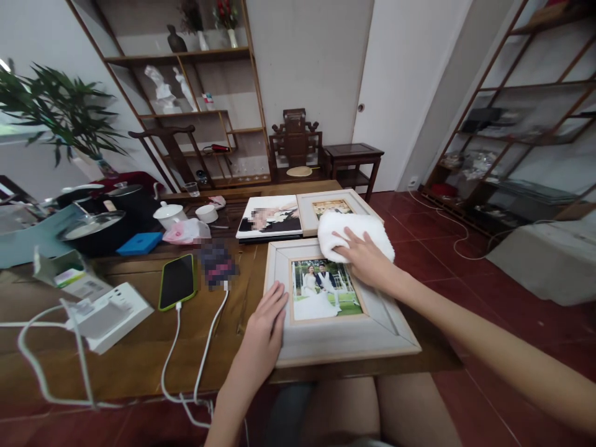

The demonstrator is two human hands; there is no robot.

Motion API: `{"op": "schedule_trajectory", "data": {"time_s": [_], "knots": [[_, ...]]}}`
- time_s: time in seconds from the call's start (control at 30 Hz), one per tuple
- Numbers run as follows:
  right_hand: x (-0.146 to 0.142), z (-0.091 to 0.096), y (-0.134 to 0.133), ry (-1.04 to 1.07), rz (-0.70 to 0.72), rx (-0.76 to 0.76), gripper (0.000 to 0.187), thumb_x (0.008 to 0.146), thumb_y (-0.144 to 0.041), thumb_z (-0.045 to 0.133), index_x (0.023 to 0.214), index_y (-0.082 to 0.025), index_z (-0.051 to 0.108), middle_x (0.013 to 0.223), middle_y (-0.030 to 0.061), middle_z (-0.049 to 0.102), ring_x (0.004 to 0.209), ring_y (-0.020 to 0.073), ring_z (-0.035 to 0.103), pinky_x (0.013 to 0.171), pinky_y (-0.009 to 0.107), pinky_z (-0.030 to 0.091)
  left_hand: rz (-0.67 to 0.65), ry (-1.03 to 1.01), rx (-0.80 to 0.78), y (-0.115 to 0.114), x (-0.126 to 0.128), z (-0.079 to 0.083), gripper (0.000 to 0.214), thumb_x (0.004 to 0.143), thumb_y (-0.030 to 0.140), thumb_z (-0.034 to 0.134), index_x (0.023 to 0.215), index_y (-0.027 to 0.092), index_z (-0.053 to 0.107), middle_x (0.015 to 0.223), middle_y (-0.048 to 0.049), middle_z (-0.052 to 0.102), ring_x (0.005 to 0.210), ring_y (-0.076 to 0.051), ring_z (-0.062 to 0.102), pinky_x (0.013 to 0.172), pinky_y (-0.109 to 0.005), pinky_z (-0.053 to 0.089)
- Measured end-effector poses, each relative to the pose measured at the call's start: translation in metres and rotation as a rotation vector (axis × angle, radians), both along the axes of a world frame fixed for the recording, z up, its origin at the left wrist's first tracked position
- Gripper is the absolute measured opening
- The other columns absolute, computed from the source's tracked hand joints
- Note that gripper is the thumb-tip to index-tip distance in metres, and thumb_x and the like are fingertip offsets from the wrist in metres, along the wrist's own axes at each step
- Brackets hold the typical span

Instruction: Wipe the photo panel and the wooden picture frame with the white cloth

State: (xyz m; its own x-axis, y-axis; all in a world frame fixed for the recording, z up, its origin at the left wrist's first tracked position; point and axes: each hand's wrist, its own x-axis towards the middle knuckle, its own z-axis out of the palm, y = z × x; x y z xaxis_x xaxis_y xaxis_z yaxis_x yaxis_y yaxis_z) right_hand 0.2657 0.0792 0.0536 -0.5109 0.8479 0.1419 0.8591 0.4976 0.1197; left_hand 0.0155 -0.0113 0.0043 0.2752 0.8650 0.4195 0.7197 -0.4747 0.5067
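Observation:
A light-coloured picture frame (316, 344) lies flat near the table's front edge. Its photo (326, 292) shows two people seated outdoors. My left hand (267, 320) rests against the frame's left border, fingers stretched out and close together. On the frame's far right part is a folded white towel (339, 226), which my right hand (365, 257) presses down and holds, fingers spread over it. The towel covers the frame's upper right corner and part of a second framed picture (363, 197) behind. Left of that second frame lies a photo panel (270, 230) with a blurred patch.
A green-cased phone (177, 282) and a pixelated device (218, 266) lie left on charging cables. A white power strip (118, 316), blue box (140, 243), white teapot (168, 215) and black pot (93, 233) stand farther left. A dark chair (297, 146) stands behind the table.

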Motion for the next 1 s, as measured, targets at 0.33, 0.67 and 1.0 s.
{"op": "schedule_trajectory", "data": {"time_s": [0.33,0.67,1.0], "knots": [[-0.003,-0.009,-0.123,-0.085,0.115,-0.173,0.040,0.071,-0.008,0.057,0.105,-0.025,0.066,0.142,0.0101,0.040,0.125,0.0461,0.034,0.089,0.070,0.035,0.027,-0.012,-0.053,-0.001,0.003,0.003,0.037,0.090,0.020,0.040,0.121,0.011,0.058,0.133,-0.0146,0.052,0.129,-0.023,0.042,0.106,-0.045,0.037],[-0.013,-0.007,-0.094,0.039,0.138,-0.207,0.062,0.064,-0.001,0.051,0.121,-0.023,0.057,0.146,0.0082,0.033,0.134,0.0384,0.021,0.103,0.064,0.020,0.012,-0.017,-0.037,-0.001,0.001,0.003,0.037,0.089,0.020,0.040,0.120,0.011,0.058,0.132,-0.0149,0.052,0.128,-0.024,0.042,0.106,-0.045,0.037],[-0.032,-0.004,-0.023,-0.050,-0.024,-0.085,0.065,0.066,0.002,0.048,0.127,-0.021,0.053,0.148,0.0112,0.028,0.133,0.0447,0.018,0.098,0.068,0.023,0.007,-0.023,0.010,0.000,0.001,-0.001,0.035,0.089,0.019,0.041,0.119,0.014,0.059,0.130,-0.0142,0.055,0.127,-0.023,0.044,0.103,-0.045,0.041]]}}
